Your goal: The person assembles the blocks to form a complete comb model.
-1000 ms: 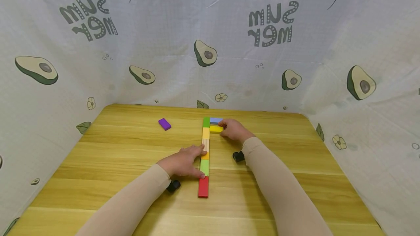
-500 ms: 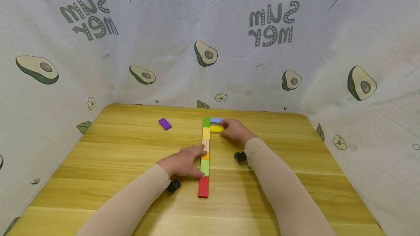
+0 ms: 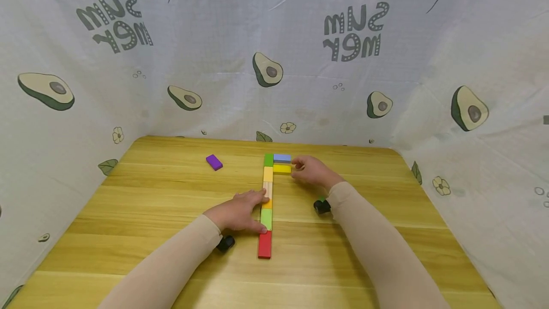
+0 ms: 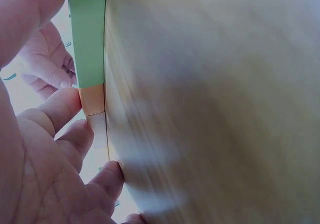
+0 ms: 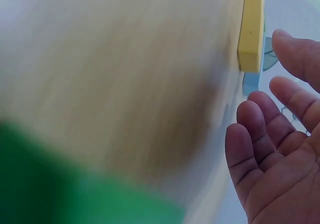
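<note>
While the fingertips (image 5: 252,115) of the right hand (image 3: 315,172) are drawing back from the yellow block (image 3: 282,169), a narrow gap is opening between them and its right end; half a second ago they were touching that end. The wrist view is showing these fingers loosely spread and relaxed, holding nothing, with the yellow block just beyond them and the blue block (image 3: 282,158) lying directly behind it. Both short blocks are sitting crosswise, touching the right side of the far end of the long row of blocks (image 3: 268,204), against its dark green block (image 3: 269,159) and pale yellow block (image 3: 268,174). This withdrawal is suggesting that the yellow block is now placed and released.

Meanwhile the fingers (image 4: 67,106) of the left hand (image 3: 238,212) are staying straight and pressed against the left edge of the row, near its orange block (image 4: 93,99) and light green block (image 3: 267,218), apparently steadying it; their position is matching the earlier pictures. The red block (image 3: 265,244) is closing the row at the near end, just past this hand.

Farther out, a purple block (image 3: 214,161) is lying alone, well apart to the left on the wooden table (image 3: 150,190), untouched and unmoved. Around the table an avocado-print cloth (image 3: 266,61) is hanging as a backdrop.
</note>
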Available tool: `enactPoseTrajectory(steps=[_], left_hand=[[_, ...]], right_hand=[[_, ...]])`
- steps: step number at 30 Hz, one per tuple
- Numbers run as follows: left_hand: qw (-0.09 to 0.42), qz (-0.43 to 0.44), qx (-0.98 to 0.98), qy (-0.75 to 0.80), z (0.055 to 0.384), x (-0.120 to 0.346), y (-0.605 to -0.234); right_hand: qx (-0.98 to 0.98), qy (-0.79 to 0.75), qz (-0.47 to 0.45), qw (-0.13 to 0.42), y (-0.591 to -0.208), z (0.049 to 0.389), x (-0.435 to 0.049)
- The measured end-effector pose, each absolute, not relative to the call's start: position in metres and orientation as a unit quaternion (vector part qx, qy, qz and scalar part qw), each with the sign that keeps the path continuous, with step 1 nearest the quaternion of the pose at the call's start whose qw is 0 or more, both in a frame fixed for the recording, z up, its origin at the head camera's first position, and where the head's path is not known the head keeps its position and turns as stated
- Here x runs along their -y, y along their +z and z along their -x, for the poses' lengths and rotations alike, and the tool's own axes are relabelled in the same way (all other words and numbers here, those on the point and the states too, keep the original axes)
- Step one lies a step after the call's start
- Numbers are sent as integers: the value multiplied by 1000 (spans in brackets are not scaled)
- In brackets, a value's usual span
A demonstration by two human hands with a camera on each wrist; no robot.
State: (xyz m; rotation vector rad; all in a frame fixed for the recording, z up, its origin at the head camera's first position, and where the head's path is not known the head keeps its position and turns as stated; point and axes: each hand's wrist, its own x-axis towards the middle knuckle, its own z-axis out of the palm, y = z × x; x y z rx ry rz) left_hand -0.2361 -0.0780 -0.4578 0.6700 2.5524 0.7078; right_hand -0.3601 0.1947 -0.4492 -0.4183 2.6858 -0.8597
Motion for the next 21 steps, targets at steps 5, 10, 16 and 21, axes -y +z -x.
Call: enactPoseTrajectory(steps=[5,10,16,21], left_hand=[[204,-242,-915,252,236,78,-459],[197,-248,-915,249,237,78,-460],[195,-250,-914,254,238,78,-461],[198,-246,-913,259,236,78,-459]], right_hand=[[-933,-292,150,150,-451,355,-207],[-933,-291,154,147,-452,350,-217],[-930,-303,140,154,-455,348,-224],[-923,-327,133,153,-459,345,-228]])
